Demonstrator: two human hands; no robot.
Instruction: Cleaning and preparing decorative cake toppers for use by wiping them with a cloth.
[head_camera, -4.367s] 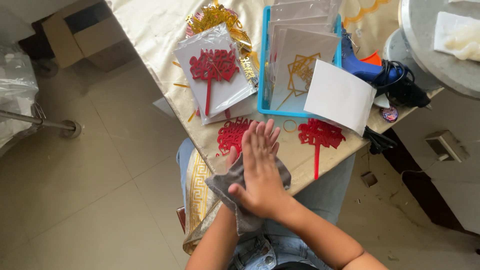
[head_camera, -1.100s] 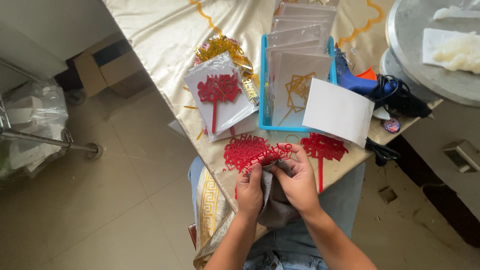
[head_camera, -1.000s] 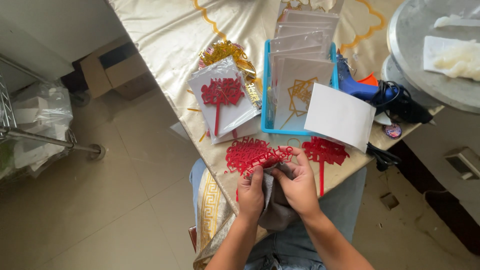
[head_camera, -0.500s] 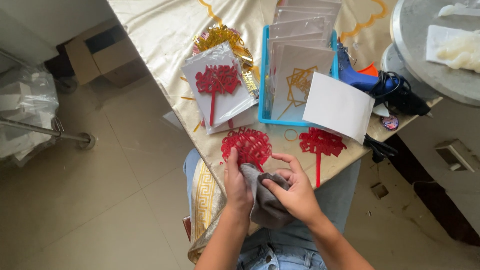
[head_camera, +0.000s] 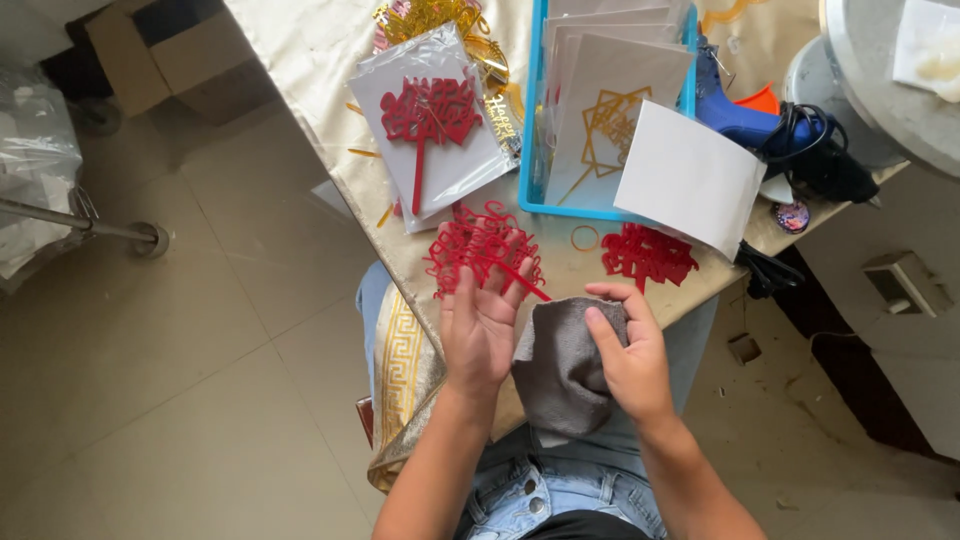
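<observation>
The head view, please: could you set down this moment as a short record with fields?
left hand: left hand flat, holding a red cut-out ornament on a stick on its fingers
right hand: right hand gripping a grey cloth
surface: gold satin-covered table
nearby: second red cut-out ornament lying on the table; blue plastic tray of clear packets; blank white card; blue glue gun

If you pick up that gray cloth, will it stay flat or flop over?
The gray cloth would probably flop: it already drapes in soft folds under the right hand. It looks light and not slippery, since the fingers press into it without sliding.
</observation>
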